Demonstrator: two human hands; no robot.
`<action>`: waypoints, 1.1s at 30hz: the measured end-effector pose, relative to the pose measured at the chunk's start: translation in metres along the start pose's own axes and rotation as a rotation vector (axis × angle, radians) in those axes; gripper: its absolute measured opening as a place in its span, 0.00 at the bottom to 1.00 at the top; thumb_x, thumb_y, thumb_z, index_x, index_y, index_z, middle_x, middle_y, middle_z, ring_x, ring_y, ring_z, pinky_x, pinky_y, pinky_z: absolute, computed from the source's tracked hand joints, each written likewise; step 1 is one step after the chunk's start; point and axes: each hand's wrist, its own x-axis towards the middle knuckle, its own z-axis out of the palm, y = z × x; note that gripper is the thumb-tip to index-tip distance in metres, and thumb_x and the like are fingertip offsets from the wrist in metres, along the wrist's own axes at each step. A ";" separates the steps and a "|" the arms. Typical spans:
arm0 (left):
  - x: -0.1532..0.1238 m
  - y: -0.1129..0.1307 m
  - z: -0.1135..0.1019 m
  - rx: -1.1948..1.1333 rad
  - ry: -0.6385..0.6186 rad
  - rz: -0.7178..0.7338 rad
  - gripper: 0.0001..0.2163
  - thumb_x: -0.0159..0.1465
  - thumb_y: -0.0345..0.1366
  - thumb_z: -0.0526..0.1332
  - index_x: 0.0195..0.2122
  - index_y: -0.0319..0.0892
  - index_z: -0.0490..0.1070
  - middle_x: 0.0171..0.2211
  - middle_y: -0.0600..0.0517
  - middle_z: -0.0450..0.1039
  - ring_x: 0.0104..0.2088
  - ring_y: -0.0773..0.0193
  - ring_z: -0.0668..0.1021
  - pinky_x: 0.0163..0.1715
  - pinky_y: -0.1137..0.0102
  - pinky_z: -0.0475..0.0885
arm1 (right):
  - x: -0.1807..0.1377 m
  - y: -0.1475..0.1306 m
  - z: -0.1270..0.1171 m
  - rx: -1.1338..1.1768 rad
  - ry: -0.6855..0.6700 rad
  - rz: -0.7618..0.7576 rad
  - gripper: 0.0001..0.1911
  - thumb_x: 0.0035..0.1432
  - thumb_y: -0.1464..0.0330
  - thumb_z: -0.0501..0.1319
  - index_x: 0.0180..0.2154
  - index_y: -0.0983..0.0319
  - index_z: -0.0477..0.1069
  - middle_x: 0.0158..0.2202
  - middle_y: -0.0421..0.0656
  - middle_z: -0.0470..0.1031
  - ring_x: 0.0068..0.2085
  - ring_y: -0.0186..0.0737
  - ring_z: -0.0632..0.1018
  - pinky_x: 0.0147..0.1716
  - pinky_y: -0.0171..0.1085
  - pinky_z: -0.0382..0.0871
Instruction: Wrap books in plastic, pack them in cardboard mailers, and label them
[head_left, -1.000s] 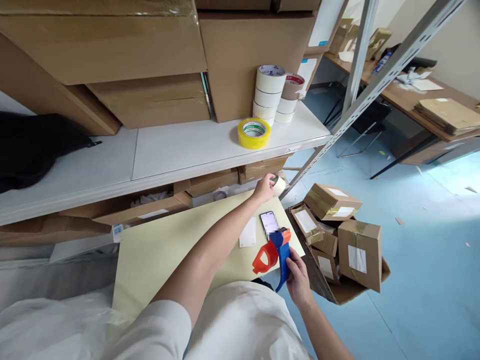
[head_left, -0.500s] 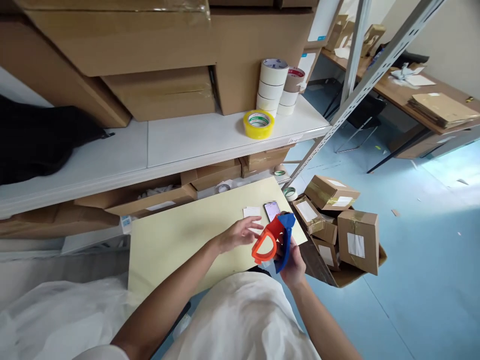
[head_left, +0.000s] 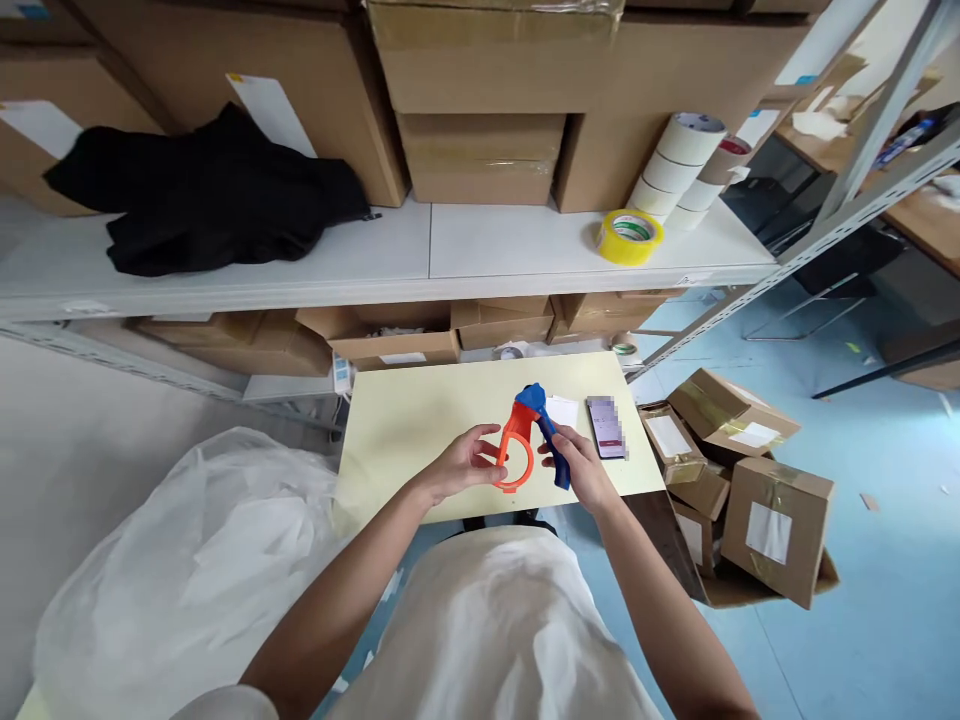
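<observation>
Over the pale yellow table (head_left: 420, 410) both hands hold an orange-and-blue tape dispenser (head_left: 525, 440) with no roll in it. My right hand (head_left: 581, 470) is wrapped round its blue handle. My left hand (head_left: 461, 465) grips the orange guard from the left with its fingers curled on the rim. Just right of the dispenser a white paper label (head_left: 562, 411) and a phone (head_left: 605, 426) lie flat on the table.
A white shelf (head_left: 480, 250) behind the table carries a yellow tape roll (head_left: 630, 236), stacked white tape rolls (head_left: 671, 170), cardboard boxes and a black garment (head_left: 210, 200). Taped parcels (head_left: 776, 510) fill an open carton on the blue floor at right. A clear plastic bag (head_left: 195, 560) bulges at left.
My left hand drew back from the far right table corner and took hold of the dispenser's orange guard. The dispenser came to the table's middle, and the view swung left.
</observation>
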 end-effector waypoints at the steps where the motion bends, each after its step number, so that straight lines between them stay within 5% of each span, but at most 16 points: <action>1: -0.003 -0.002 -0.003 -0.009 0.023 0.009 0.35 0.48 0.38 0.72 0.57 0.44 0.62 0.43 0.44 0.73 0.38 0.59 0.77 0.42 0.58 0.71 | 0.001 -0.001 0.004 -0.001 -0.010 0.000 0.21 0.52 0.56 0.63 0.47 0.57 0.74 0.43 0.44 0.72 0.38 0.39 0.75 0.36 0.38 0.72; 8: -0.001 -0.027 -0.018 -0.008 0.277 0.106 0.24 0.51 0.38 0.69 0.49 0.43 0.68 0.47 0.43 0.72 0.40 0.58 0.77 0.39 0.62 0.73 | 0.008 0.024 0.019 -0.067 0.017 0.043 0.24 0.49 0.58 0.65 0.50 0.55 0.71 0.47 0.43 0.72 0.42 0.41 0.75 0.42 0.41 0.70; 15: 0.060 -0.088 -0.026 0.288 0.342 0.160 0.05 0.57 0.36 0.61 0.33 0.43 0.74 0.35 0.48 0.76 0.37 0.59 0.76 0.42 0.64 0.70 | 0.036 0.096 0.011 -0.026 0.131 0.280 0.28 0.44 0.64 0.66 0.50 0.54 0.67 0.44 0.42 0.71 0.42 0.38 0.73 0.41 0.40 0.70; 23: 0.122 -0.129 -0.034 0.358 0.417 0.073 0.06 0.57 0.28 0.60 0.34 0.42 0.74 0.38 0.47 0.77 0.41 0.58 0.76 0.47 0.64 0.68 | 0.076 0.141 0.006 0.001 0.183 0.410 0.28 0.43 0.67 0.64 0.49 0.55 0.63 0.45 0.43 0.70 0.41 0.37 0.74 0.40 0.38 0.71; 33: 0.135 -0.161 -0.050 0.346 0.603 -0.061 0.09 0.60 0.29 0.58 0.42 0.39 0.71 0.46 0.44 0.75 0.48 0.59 0.76 0.51 0.61 0.69 | 0.081 0.152 -0.007 -0.162 0.132 0.555 0.30 0.42 0.69 0.64 0.50 0.55 0.62 0.49 0.45 0.66 0.45 0.39 0.73 0.40 0.38 0.71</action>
